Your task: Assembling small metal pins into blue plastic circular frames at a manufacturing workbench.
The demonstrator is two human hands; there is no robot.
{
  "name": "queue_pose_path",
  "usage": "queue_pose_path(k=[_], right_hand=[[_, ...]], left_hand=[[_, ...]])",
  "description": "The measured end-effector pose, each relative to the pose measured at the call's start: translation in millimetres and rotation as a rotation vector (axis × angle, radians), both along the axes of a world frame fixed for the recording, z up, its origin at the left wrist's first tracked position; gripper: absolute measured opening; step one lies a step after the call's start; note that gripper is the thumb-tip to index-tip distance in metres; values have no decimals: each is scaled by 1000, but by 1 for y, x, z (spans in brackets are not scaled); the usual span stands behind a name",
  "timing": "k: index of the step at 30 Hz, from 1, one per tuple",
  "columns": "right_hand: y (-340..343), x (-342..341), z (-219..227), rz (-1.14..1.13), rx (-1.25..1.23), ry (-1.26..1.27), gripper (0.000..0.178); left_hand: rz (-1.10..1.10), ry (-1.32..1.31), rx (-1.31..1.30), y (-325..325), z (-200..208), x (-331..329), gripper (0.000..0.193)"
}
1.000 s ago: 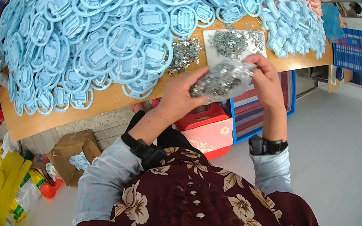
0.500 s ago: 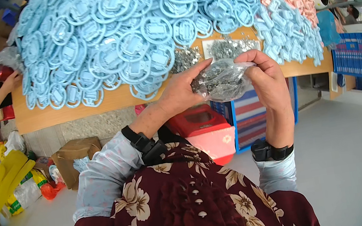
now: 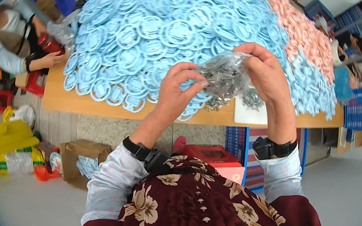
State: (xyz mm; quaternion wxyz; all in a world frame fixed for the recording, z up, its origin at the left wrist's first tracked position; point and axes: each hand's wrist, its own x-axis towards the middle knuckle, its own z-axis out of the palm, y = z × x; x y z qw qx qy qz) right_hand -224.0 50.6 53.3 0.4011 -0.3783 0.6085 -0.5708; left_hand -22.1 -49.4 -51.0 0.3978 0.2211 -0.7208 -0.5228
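Note:
Above the near side of the table, a clear plastic bag (image 3: 226, 77) full of small shiny metal parts hangs between my hands. My left hand (image 3: 176, 90) closes thumb and fingertips on its left side. At its upper right corner, my right hand (image 3: 267, 71) pinches the plastic between thumb and forefinger. Below the bag, a heap of small metal parts (image 3: 251, 99) lies on a white board (image 3: 242, 115), partly hidden by the bag and my right hand. Behind it rises a large pile of light blue oval plastic rings (image 3: 178, 33).
Pink plastic pieces (image 3: 307, 41) and small light blue pieces (image 3: 312, 87) cover the table's right side. A co-worker's hand (image 3: 54, 60) rests at the left table edge, beside a red bottle (image 3: 48, 43). Under the table stand a red stool (image 3: 209, 155) and an open cardboard box (image 3: 73, 165).
The bag is held more upright and farther over the table. My left hand has shifted from beneath the bag to its side. The view has tilted up, showing more of the pile and co-workers.

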Motion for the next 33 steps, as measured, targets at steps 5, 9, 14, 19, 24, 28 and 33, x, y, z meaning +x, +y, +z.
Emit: queue_pose_path(k=[5, 9, 14, 19, 24, 28, 33], right_hand=[[-29, 34, 7, 40, 33, 91, 26], [-78, 100, 16, 235, 49, 181, 22], [-140, 181, 22, 400, 45, 88, 20], [-207, 254, 20, 481, 22, 128, 22], [-267, 317, -1, 575, -28, 185, 27], [-293, 360, -16, 591, -147, 807, 56], [-335, 387, -58, 512, 56, 762, 77]], left_hand=[[5, 148, -242, -29, 36, 20, 10], [-65, 162, -297, -67, 44, 82, 8], [-11, 131, 29, -104, 47, 165, 8], [201, 276, 249, -148, 45, 225, 30], [257, 185, 297, -204, 38, 288, 26], [326, 76, 314, -245, 24, 327, 19], [364, 14, 348, -292, -8, 361, 19]])
